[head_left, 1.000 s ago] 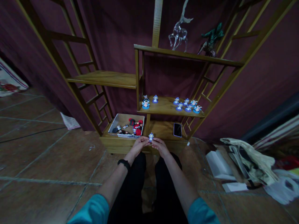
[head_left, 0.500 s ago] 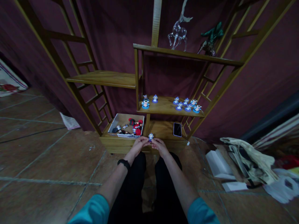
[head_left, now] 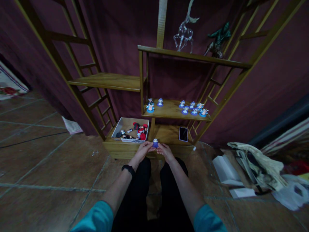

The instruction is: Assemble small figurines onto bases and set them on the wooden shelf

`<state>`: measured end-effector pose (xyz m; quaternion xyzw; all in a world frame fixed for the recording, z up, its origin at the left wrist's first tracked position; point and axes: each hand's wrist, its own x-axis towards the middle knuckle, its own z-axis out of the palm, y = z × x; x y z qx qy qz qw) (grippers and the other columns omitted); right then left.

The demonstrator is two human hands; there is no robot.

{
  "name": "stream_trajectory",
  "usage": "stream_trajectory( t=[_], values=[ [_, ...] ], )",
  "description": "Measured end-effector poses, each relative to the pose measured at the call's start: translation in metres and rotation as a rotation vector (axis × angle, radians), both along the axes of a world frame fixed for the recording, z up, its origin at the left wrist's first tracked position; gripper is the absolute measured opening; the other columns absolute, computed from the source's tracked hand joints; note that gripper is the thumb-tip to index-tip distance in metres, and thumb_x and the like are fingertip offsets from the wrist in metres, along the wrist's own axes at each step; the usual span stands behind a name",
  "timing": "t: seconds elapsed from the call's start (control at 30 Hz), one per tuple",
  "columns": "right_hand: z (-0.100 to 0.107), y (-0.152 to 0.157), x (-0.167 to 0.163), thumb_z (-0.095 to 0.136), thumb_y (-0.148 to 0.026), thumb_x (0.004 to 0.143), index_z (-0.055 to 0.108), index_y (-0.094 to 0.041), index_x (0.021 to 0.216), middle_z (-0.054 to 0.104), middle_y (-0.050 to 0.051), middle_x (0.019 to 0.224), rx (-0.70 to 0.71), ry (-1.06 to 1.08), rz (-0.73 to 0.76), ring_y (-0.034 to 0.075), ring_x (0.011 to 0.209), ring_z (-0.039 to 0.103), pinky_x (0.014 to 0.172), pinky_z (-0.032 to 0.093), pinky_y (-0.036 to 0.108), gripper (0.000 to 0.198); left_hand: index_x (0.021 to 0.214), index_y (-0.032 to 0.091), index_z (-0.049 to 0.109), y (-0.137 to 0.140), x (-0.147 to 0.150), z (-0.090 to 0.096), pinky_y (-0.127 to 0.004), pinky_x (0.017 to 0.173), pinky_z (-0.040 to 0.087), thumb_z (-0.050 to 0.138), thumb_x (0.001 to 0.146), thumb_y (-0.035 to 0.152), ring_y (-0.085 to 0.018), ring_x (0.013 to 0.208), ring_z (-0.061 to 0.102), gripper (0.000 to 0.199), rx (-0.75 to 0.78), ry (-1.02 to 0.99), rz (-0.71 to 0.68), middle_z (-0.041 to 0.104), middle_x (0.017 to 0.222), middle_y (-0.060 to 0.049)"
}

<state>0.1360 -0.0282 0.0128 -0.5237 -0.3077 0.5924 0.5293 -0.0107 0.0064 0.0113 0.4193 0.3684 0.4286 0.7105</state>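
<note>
A small white and purple figurine (head_left: 155,142) is held between my two hands, in front of the cabinet's low shelf. My left hand (head_left: 144,149) pinches its left side with the fingertips, and my right hand (head_left: 165,150) pinches its right side. Just beyond my left hand stands an open cardboard box (head_left: 118,129) with several red, black and white figurines (head_left: 142,130) lying in it. On the shelf (head_left: 167,111) above are two groups of little figurines on round bases: a few at the left end, including a purple one (head_left: 160,102), and several at the right, including a blue-based one (head_left: 203,112).
A phone (head_left: 183,134) lies on the low shelf at the right. Higher up stand a clear deer ornament (head_left: 184,33) and a green statue (head_left: 218,40). White boxes (head_left: 227,170), a cloth bag (head_left: 260,164) and a plastic bag (head_left: 292,193) are on the floor at right.
The figurine between my hands has turned or tilted, so that more of its purple part shows. Both hands stay in nearly the same place, and the things on the shelves have not moved.
</note>
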Motion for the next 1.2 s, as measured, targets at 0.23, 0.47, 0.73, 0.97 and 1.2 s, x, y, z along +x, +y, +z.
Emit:
stream_trajectory(
  t=[0.23, 0.47, 0.73, 0.97, 1.2],
  values=[
    [0.008, -0.004, 0.0, 0.073, -0.039, 0.057, 0.064, -0.018, 0.082, 0.068, 0.005, 0.073, -0.009, 0.077, -0.001, 0.013, 0.061, 0.061, 0.061, 0.049, 0.027, 0.033, 0.077, 0.013, 0.059, 0.003, -0.001, -0.008, -0.031, 0.079, 0.049, 0.074, 0.062, 0.028, -0.014, 0.07, 0.064, 0.026, 0.049, -0.021, 0.014, 0.066, 0.073, -0.004],
    [0.009, -0.006, 0.0, 0.076, -0.032, 0.053, 0.064, -0.017, 0.082, 0.069, 0.004, 0.071, 0.002, 0.157, -0.017, 0.016, 0.066, 0.064, 0.07, 0.05, 0.032, 0.034, 0.088, 0.013, 0.057, 0.004, 0.0, -0.009, -0.032, 0.079, 0.048, 0.078, 0.056, 0.021, -0.014, 0.072, 0.064, 0.039, 0.04, -0.055, 0.037, 0.066, 0.077, -0.003],
    [0.01, -0.007, 0.001, 0.077, -0.023, 0.048, 0.066, -0.017, 0.079, 0.07, 0.005, 0.08, 0.061, 0.195, -0.013, 0.019, 0.076, 0.065, 0.078, 0.048, 0.035, 0.034, 0.092, 0.013, 0.059, 0.002, 0.0, -0.006, -0.03, 0.078, 0.046, 0.078, 0.052, 0.016, -0.015, 0.076, 0.061, 0.044, 0.078, -0.018, 0.017, 0.066, 0.084, -0.005],
    [0.001, -0.004, 0.003, 0.077, -0.024, 0.048, 0.065, -0.018, 0.085, 0.068, 0.003, 0.088, 0.108, 0.227, 0.015, 0.019, 0.086, 0.063, 0.084, 0.046, 0.035, 0.04, 0.09, 0.013, 0.06, 0.003, 0.0, -0.007, -0.029, 0.078, 0.044, 0.077, 0.052, 0.015, -0.015, 0.081, 0.06, 0.042, 0.131, -0.024, -0.015, 0.066, 0.089, -0.006],
    [-0.002, -0.005, 0.003, 0.077, -0.026, 0.05, 0.064, -0.02, 0.09, 0.066, 0.005, 0.099, 0.137, 0.204, 0.019, 0.019, 0.09, 0.062, 0.084, 0.047, 0.036, 0.043, 0.091, 0.012, 0.062, 0.002, 0.0, -0.003, -0.031, 0.079, 0.044, 0.078, 0.049, 0.017, -0.017, 0.081, 0.06, 0.045, 0.14, 0.049, -0.03, 0.067, 0.089, -0.007]
  ],
)
